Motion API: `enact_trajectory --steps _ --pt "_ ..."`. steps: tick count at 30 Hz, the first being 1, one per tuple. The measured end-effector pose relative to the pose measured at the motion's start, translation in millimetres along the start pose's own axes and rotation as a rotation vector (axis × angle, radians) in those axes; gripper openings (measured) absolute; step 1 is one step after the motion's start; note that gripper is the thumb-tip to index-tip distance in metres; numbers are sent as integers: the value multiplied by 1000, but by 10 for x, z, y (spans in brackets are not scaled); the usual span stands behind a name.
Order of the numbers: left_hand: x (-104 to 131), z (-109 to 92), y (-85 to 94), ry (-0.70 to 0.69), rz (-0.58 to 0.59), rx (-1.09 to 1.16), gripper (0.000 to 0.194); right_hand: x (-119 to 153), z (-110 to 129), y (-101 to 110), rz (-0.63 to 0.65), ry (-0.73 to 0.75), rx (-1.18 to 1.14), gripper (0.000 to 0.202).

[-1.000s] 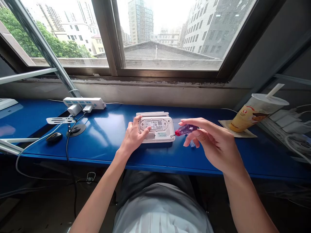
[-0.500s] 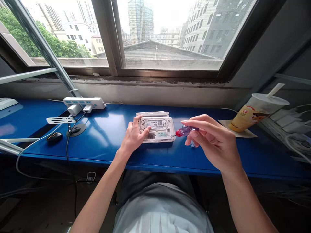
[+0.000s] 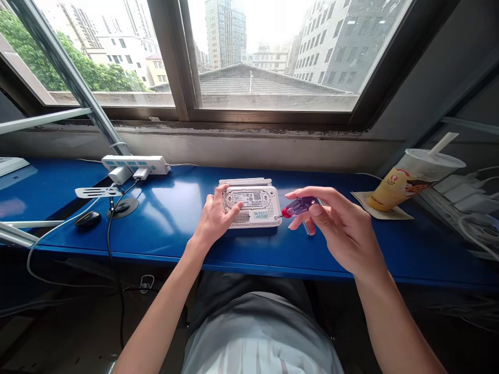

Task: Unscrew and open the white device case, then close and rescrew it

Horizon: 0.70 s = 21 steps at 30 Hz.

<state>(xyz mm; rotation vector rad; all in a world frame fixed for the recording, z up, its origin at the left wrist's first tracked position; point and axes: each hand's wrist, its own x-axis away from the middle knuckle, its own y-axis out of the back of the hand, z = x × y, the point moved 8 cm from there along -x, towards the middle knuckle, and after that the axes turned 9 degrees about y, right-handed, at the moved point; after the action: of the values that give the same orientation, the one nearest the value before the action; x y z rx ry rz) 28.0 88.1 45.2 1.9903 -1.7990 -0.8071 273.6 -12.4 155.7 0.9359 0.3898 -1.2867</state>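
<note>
White router [image 3: 253, 213], underside up on blue desk [image 3: 183, 228], long axis left to right; left hand [image 3: 215, 215] holds its left end, thumb on top; screwdriver [image 3: 299, 206] pinched in right hand [image 3: 345, 228] between thumb and fingers, shaft pointing left at router's near right corner

Router [image 3: 268, 214] on the bench [image 3: 241, 254] before me — left fingers [image 3: 235, 210] on its left end, screwdriver [image 3: 297, 207] in my right fingers [image 3: 325, 195], pointing at its near right corner. Power strip [image 3: 158, 164] back left, mouse [image 3: 88, 220] nearer me. Cup [image 3: 395, 189] on a sheet [image 3: 401, 214] off right — window [image 3: 182, 72] behind.
</note>
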Motion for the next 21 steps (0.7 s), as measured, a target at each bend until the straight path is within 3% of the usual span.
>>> enact_trajectory --steps 7,21 --pt "-3 3 4 -3 -3 11 73 -9 8 34 -104 46 -25 18" --pt "6 -23 -1 -26 13 13 97 -4 64 -35 0 82 3 22"
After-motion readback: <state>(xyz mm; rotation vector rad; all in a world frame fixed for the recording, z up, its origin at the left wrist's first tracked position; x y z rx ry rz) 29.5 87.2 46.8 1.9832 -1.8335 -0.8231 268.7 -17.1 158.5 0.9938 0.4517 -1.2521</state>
